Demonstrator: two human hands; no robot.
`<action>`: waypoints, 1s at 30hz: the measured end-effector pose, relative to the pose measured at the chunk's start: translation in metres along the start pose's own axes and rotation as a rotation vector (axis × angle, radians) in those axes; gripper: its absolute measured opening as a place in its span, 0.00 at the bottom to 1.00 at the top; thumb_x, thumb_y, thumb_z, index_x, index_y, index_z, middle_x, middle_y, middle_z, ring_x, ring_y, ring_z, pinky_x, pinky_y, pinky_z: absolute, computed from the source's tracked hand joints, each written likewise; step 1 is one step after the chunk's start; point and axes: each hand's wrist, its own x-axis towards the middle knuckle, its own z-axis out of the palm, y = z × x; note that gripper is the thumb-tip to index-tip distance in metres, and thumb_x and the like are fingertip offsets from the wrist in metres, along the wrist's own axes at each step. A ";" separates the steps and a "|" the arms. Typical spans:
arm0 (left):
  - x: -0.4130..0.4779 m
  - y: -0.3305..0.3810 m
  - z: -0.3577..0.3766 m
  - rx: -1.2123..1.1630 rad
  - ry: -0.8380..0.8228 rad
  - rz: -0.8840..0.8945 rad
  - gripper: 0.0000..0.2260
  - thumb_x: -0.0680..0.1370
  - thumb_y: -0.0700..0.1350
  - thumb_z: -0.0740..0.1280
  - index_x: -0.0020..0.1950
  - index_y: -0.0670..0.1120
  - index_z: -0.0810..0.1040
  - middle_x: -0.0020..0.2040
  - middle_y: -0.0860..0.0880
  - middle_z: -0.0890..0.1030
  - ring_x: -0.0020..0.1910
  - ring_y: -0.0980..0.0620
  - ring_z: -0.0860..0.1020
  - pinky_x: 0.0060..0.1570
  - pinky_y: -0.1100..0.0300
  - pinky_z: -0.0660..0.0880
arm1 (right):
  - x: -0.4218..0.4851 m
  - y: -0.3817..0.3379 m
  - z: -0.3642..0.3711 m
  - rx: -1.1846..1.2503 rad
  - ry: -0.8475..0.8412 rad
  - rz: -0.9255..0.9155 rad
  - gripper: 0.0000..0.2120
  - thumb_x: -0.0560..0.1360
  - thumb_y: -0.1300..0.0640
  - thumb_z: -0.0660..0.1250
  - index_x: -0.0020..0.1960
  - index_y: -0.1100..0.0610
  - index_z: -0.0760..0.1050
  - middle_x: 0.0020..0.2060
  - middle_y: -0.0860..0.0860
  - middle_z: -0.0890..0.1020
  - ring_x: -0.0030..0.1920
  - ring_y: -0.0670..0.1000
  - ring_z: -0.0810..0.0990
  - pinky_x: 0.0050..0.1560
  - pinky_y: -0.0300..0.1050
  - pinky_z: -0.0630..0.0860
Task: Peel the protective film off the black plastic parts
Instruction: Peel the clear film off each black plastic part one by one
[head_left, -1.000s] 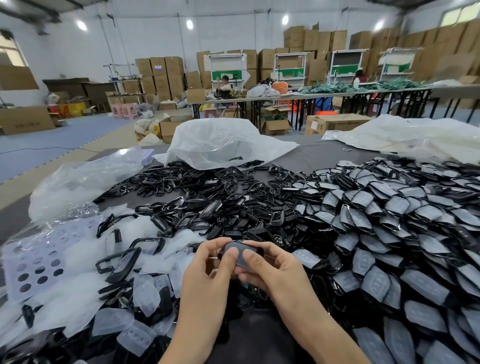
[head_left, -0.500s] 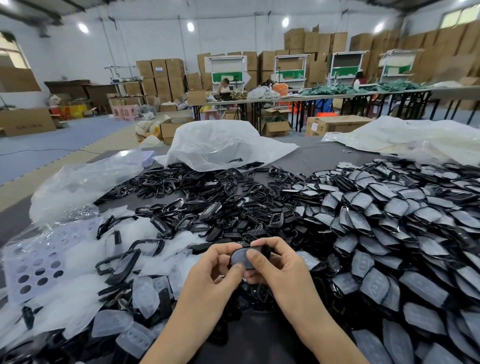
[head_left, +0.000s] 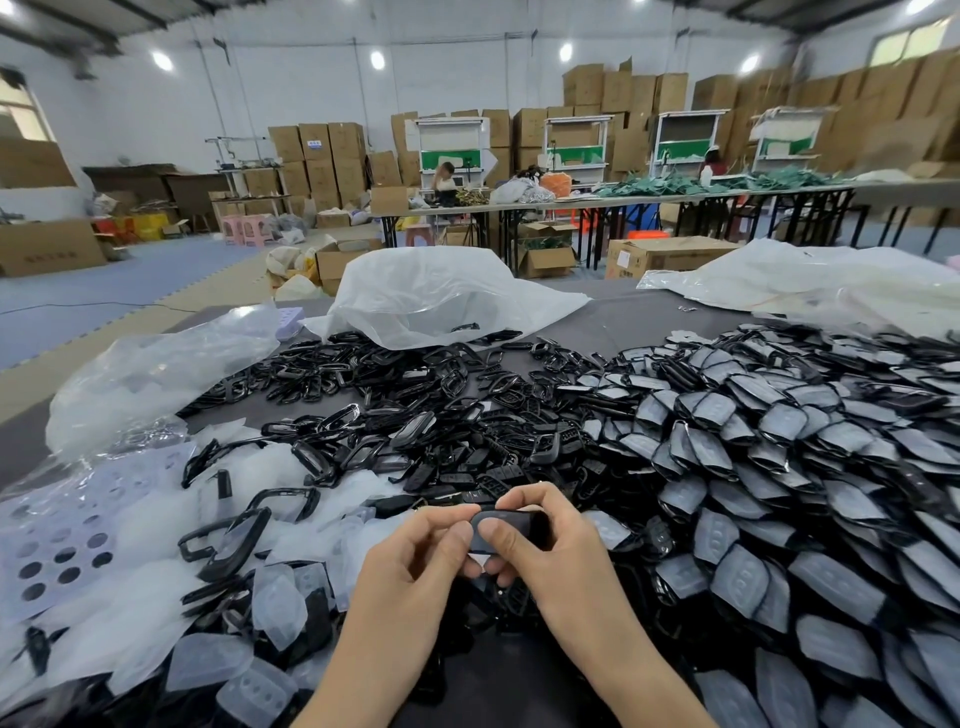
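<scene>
1. I see both hands meeting low in the middle of the view, above a dark table (head_left: 649, 322), with one black part (head_left: 506, 526) held between them.
2. Left hand (head_left: 415, 558) — fingers curled in; the thumb tip (head_left: 457, 532) presses the left end of the part, and the other fingers fold beneath it. It is closed on the part.
3. Right hand (head_left: 550, 551) — the thumb (head_left: 493, 532) lies across the part's near face, just beside the left thumb; the forefinger (head_left: 524, 499) arches over the top edge, so the part is pinched between the two.
4. The part sits slightly tilted, its right end showing past the right thumb. A small pale sliver (head_left: 480, 558) shows below it between the fingers; I cannot tell whether this is film.
5. To the right lies a heap of film-covered parts (head_left: 779, 467), each with a greyish skin on its face.
6. Behind the hands lies a spread of bare black frames (head_left: 389, 415).
7. To the left, loose clear films (head_left: 156, 597) are piled near a lilac sheet with round holes (head_left: 62, 540).
8. Two white plastic bags (head_left: 441, 291) rest at the table's far side.
</scene>
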 end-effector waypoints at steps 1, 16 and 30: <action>0.000 0.001 0.000 0.012 -0.001 0.009 0.11 0.80 0.39 0.67 0.49 0.55 0.85 0.36 0.50 0.84 0.37 0.55 0.82 0.41 0.69 0.76 | 0.000 0.000 0.000 -0.016 -0.012 -0.005 0.08 0.77 0.60 0.72 0.48 0.47 0.78 0.36 0.50 0.85 0.34 0.47 0.83 0.35 0.36 0.77; 0.001 -0.004 0.002 0.158 -0.024 -0.022 0.05 0.78 0.43 0.69 0.47 0.54 0.80 0.35 0.44 0.81 0.34 0.49 0.77 0.40 0.53 0.76 | -0.005 0.000 0.004 -0.019 -0.128 0.038 0.06 0.83 0.59 0.63 0.54 0.52 0.78 0.42 0.50 0.86 0.39 0.47 0.82 0.41 0.38 0.77; -0.005 0.000 0.004 0.247 -0.008 0.040 0.11 0.83 0.39 0.61 0.53 0.53 0.79 0.38 0.54 0.84 0.38 0.56 0.82 0.43 0.62 0.78 | -0.006 -0.002 0.007 -0.025 -0.068 0.019 0.08 0.78 0.64 0.69 0.54 0.54 0.77 0.36 0.50 0.86 0.35 0.45 0.83 0.38 0.35 0.76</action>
